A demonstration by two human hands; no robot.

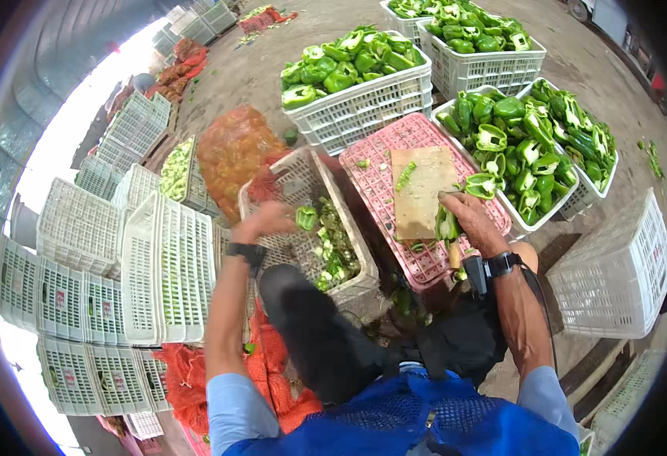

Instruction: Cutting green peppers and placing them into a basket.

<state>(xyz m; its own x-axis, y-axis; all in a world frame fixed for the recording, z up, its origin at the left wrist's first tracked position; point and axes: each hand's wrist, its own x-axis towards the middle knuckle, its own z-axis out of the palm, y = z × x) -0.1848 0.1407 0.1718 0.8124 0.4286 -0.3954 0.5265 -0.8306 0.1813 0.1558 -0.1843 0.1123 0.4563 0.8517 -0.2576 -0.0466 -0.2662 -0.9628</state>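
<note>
My left hand (266,221), blurred, reaches over a white crate (352,267) with its fingers stretched out. Just beyond the fingertips is a piece of green bell pepper (307,218); I cannot tell whether they touch. Pepper cores and scraps (335,247) fill part of that crate. My right hand (474,220) is closed around a green bell pepper (446,225) at the near right edge of a wooden cutting board (423,186). Below this hand shows a wooden handle (455,254). The board lies on an upturned pink crate (365,156), with pepper bits (405,176) on it.
Crates of halved green peppers stand ahead (364,95) and at the right (542,182). An orange mesh sack (238,152) leans beyond the scrap crate. Stacked white crates (162,266) rise at the left; another white crate (614,266) stands at the right. Red netting (272,380) lies beside my leg.
</note>
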